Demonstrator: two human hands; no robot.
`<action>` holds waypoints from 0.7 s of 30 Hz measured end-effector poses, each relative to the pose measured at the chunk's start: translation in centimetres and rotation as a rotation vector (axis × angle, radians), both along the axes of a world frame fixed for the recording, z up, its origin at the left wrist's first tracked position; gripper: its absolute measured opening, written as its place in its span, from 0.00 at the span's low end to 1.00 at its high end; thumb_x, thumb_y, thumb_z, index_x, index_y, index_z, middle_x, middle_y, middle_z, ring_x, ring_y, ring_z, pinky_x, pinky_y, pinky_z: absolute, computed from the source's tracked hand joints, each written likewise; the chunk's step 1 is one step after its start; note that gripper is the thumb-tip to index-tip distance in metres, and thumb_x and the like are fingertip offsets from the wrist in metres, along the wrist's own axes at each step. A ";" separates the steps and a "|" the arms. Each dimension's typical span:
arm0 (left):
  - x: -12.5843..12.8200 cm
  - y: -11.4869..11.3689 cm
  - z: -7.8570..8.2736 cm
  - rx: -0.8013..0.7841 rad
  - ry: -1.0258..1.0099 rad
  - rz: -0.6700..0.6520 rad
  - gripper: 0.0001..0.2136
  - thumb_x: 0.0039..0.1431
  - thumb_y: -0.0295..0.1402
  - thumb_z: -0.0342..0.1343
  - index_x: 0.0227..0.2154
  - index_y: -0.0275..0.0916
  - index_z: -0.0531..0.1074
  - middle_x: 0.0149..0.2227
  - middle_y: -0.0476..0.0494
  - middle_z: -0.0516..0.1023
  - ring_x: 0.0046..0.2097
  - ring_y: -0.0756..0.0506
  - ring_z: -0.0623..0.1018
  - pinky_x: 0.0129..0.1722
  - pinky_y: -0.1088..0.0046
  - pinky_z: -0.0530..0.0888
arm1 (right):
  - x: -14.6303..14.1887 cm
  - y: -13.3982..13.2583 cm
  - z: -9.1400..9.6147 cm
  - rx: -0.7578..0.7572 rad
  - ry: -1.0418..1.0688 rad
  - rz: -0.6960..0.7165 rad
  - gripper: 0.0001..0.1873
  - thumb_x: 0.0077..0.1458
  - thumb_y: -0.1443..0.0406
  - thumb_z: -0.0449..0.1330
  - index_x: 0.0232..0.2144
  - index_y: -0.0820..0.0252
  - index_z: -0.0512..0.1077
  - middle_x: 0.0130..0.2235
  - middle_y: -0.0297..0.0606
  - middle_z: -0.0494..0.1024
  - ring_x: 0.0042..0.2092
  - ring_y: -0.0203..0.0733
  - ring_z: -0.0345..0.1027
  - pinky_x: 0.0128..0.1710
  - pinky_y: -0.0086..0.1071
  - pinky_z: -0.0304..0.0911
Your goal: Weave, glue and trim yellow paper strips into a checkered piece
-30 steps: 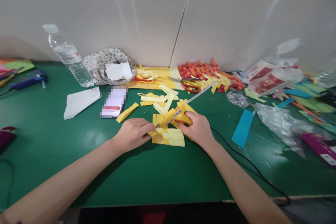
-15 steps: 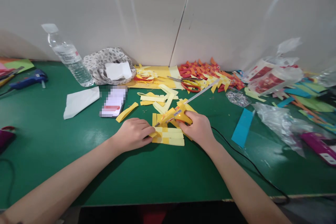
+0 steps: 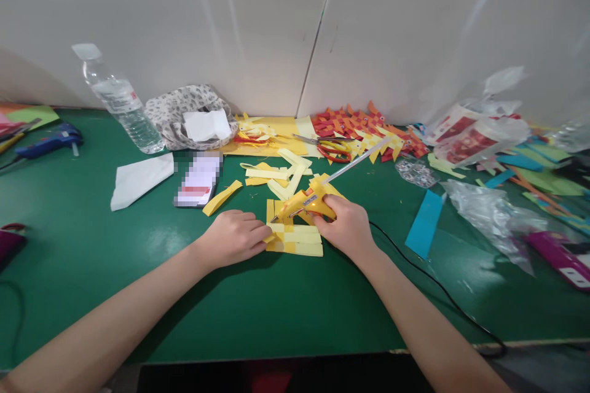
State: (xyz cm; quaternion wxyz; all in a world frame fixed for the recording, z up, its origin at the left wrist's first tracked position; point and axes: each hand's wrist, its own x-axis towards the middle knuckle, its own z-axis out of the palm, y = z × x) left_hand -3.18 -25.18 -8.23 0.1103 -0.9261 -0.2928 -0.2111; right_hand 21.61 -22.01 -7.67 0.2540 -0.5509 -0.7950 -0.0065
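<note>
the step in hand looks like gluing: the right hand [image 3: 348,227] holds the glue gun [image 3: 306,201], its fingers wrapped around the handle, with the nozzle at the left part of the yellow weave [image 3: 303,238]. whether the tip touches the paper or sits just over it, i cannot tell. the left hand [image 3: 235,238] has its fingers drawn narrow at the weave's left edge, seemingly pinching a yellow strip end there.

the next move, i judge, calls for a small dab of glue under that end, then a firm press with the left fingers kept clear of the hot tip.

the weave lies flat on the counter [image 3: 258,313], between the hands and partly under the gun. its pale strips run left to right, free ends pointing right; the deeper yellow ones run away from the person, so no single long axis stands out. the gun's long axis is slanted: nozzle toward the left and the person, glue stick [image 3: 354,161] jutting out behind, away and to the right.
</note>
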 end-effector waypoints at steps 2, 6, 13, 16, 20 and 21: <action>0.0 0.0 0.0 0.004 0.002 -0.001 0.08 0.61 0.31 0.46 0.31 0.39 0.70 0.23 0.50 0.75 0.25 0.50 0.73 0.22 0.74 0.64 | 0.1 0.0 -0.1 0.028 -0.007 -0.011 0.11 0.46 0.61 0.54 0.30 0.59 0.73 0.25 0.38 0.74 0.26 0.40 0.66 0.24 0.30 0.54; 0.0 0.0 0.0 0.011 0.001 0.004 0.08 0.61 0.31 0.46 0.31 0.39 0.70 0.23 0.50 0.74 0.25 0.50 0.73 0.22 0.74 0.64 | 0.2 0.0 -0.1 0.035 -0.013 0.026 0.12 0.45 0.60 0.55 0.31 0.59 0.73 0.26 0.38 0.75 0.26 0.40 0.66 0.24 0.30 0.55; 0.0 -0.1 0.1 0.010 0.005 0.001 0.08 0.61 0.31 0.46 0.31 0.39 0.70 0.23 0.50 0.74 0.24 0.49 0.73 0.22 0.73 0.63 | 0.0 -0.1 -0.1 0.066 -0.026 0.022 0.12 0.47 0.61 0.55 0.33 0.61 0.73 0.28 0.40 0.76 0.28 0.42 0.68 0.25 0.31 0.57; 0.0 -0.1 0.1 0.001 0.007 0.000 0.08 0.61 0.31 0.46 0.32 0.39 0.70 0.23 0.50 0.74 0.25 0.49 0.73 0.22 0.73 0.64 | 0.0 -0.1 0.0 0.051 -0.028 0.051 0.11 0.46 0.61 0.55 0.31 0.60 0.73 0.28 0.39 0.76 0.28 0.42 0.69 0.26 0.31 0.57; 0.0 -0.1 0.0 -0.002 0.003 0.001 0.08 0.61 0.31 0.46 0.32 0.39 0.70 0.23 0.49 0.74 0.25 0.49 0.73 0.22 0.74 0.65 | -0.1 0.0 -0.1 0.041 -0.028 0.032 0.11 0.47 0.61 0.54 0.32 0.60 0.72 0.29 0.40 0.77 0.30 0.43 0.69 0.26 0.31 0.57; 0.0 -0.1 0.0 -0.006 0.004 0.001 0.08 0.61 0.31 0.46 0.32 0.39 0.70 0.24 0.49 0.75 0.25 0.49 0.74 0.23 0.73 0.66 | 0.0 0.0 -0.2 0.045 -0.027 0.024 0.12 0.47 0.61 0.54 0.33 0.60 0.72 0.29 0.40 0.77 0.30 0.43 0.70 0.26 0.31 0.57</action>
